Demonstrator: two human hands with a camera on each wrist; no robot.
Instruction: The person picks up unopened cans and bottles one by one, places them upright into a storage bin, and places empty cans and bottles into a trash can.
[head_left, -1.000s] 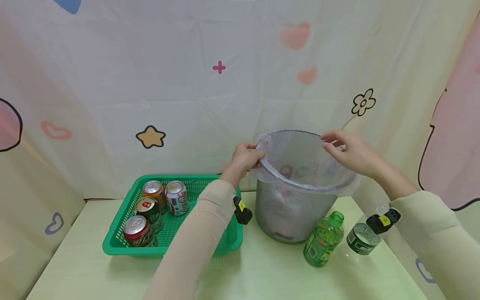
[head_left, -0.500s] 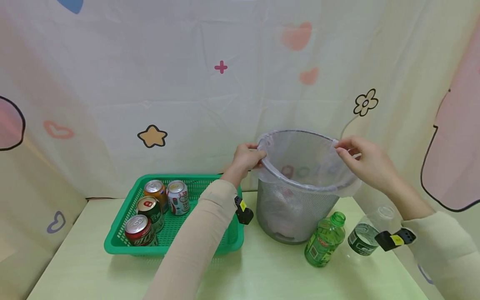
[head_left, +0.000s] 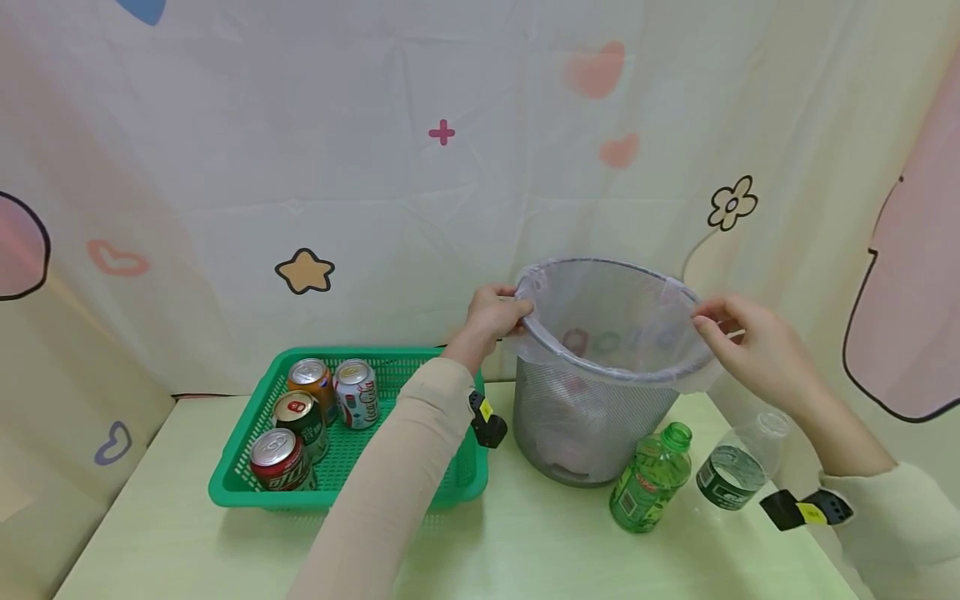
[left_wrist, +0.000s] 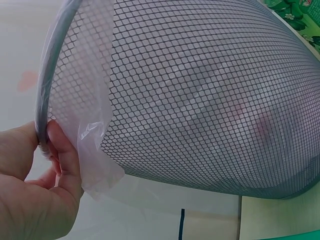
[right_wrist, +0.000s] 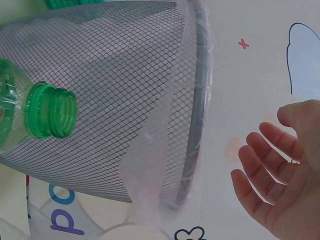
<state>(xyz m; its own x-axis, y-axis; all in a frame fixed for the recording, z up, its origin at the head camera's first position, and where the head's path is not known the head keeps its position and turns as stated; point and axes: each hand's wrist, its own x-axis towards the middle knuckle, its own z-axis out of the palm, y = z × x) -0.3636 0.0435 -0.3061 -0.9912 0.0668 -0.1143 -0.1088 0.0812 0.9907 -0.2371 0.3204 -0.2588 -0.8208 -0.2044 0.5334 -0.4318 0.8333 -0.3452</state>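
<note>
A grey wire-mesh trash can (head_left: 577, 433) stands on the table, lined with a thin translucent plastic bag (left_wrist: 100, 170) folded over its rim. My left hand (head_left: 495, 315) pinches the can's rim and the bag at the left, the thumb on one side and fingers on the other in the left wrist view. Just off the rim at the right hovers my right hand (head_left: 757, 346), its fingers loosely bent. The right wrist view has this hand (right_wrist: 287, 172) apart from the rim, holding nothing. An uncapped green bottle (head_left: 649, 483) stands by the can's front right.
A clear plastic bottle (head_left: 735, 471) is beneath my right forearm, near the table's right edge. To the left is a green basket (head_left: 219, 479) holding several drink cans, including a red one (head_left: 285, 467). A printed curtain (head_left: 375, 167) hangs behind the table (head_left: 540, 550).
My right hand touched the bag at the far right rim, then came off it and moved right and toward me. My left hand has kept its grip on the left rim.
</note>
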